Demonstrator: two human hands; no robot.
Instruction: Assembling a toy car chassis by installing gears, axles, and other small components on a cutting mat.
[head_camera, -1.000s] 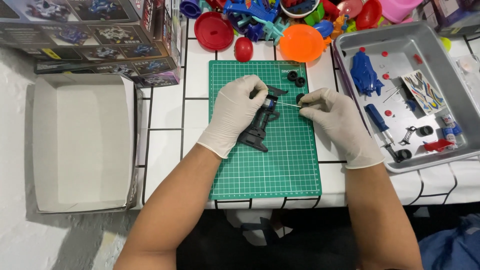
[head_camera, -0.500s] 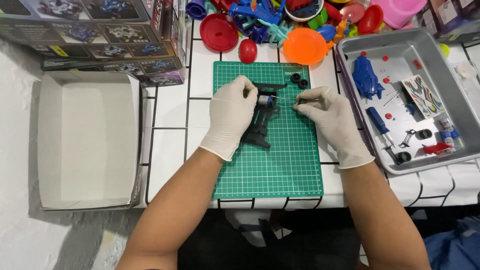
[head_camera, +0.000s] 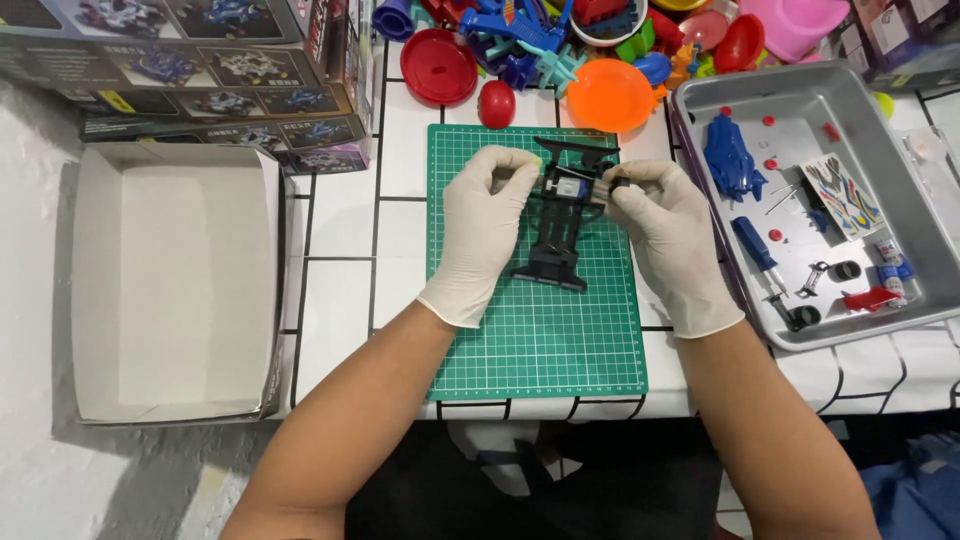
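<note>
Left hand (head_camera: 487, 225) and right hand (head_camera: 668, 235), in smooth white gloves, both pinch the angular black plastic chassis (head_camera: 562, 215).

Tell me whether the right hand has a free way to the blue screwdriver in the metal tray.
Probably yes, once it lets go. The right hand is pinching the black toy car chassis together with the left hand. The blue screwdriver lies uncovered in the metal tray, just to its right, with only the low rim between.
</note>
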